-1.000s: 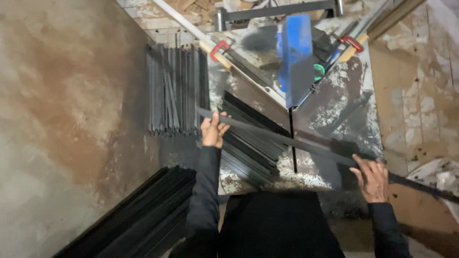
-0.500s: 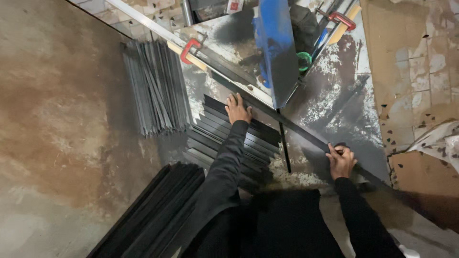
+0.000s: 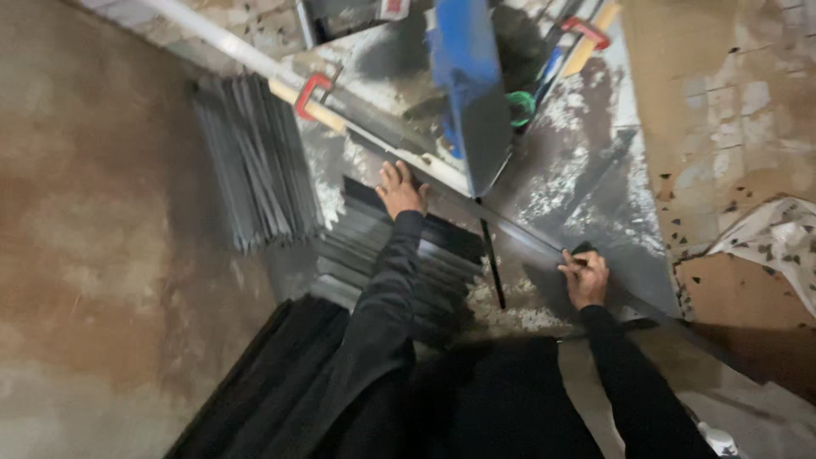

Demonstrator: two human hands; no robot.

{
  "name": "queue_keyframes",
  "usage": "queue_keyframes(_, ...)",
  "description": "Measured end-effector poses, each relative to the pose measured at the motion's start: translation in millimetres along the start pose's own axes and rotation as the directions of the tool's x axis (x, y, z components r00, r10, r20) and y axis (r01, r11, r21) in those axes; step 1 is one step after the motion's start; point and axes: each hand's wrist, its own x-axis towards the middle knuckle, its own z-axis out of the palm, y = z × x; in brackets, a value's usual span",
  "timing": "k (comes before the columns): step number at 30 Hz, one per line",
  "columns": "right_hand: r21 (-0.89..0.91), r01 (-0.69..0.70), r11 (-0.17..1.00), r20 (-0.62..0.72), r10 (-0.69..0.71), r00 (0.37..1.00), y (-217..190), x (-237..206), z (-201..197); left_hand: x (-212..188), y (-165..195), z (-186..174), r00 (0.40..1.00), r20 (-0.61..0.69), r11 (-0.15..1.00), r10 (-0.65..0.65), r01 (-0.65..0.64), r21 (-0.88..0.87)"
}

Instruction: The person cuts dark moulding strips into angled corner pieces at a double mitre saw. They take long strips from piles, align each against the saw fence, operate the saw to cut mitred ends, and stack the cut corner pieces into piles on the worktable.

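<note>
A long dark metal bar (image 3: 518, 238) lies across the cutting table under the blue saw housing (image 3: 466, 85). My left hand (image 3: 399, 189) rests flat on the bar's left part, just beside the saw, fingers spread. Further right, my right hand (image 3: 585, 274) is closed around the same bar. A stack of cut dark strips (image 3: 399, 263) lies under my left forearm.
A bundle of grey rods (image 3: 255, 161) lies to the left on the floor. Red clamps (image 3: 313, 89) hold a wooden guide (image 3: 316, 109). Another pile of dark strips (image 3: 280, 382) sits at lower left. Crumpled paper (image 3: 773, 238) lies at right. Metal dust (image 3: 510, 316) covers the table.
Both hands slid the bar further under the blue saw. The left hand moved up next to the saw; the view shifted closer and tilted.
</note>
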Motion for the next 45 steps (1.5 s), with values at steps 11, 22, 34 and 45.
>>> queue_keyframes(11, -0.014, -0.033, 0.999, 0.009, 0.033, 0.999, 18.8, -10.9, -18.8, -0.3, 0.4, 9.8, 1.0, -0.021, 0.999, 0.0, 0.001, 0.039)
queue_keyframes(22, 0.025, -0.11, 0.994, 0.023, 0.11, 0.994, 43.8, -39.4, -30.5, -1.0, 2.9, 2.8, 0.997, 0.033, 0.997, -0.07, 0.068, 0.045)
queue_keyframes(34, -0.044, -0.09, 0.995, 0.025, 0.092, 0.995, 50.4, -46.7, -39.0, -7.7, 13.6, -26.6, 0.986, 0.16, 0.994, -0.057, 0.04, 0.106)
queue_keyframes(45, -0.261, -0.13, 0.957, 0.026, 0.142, 0.99, 75.8, -191.9, -118.3, -134.0, -60.7, -5.3, 0.931, -0.055, 0.918, 0.36, -0.343, 0.199)
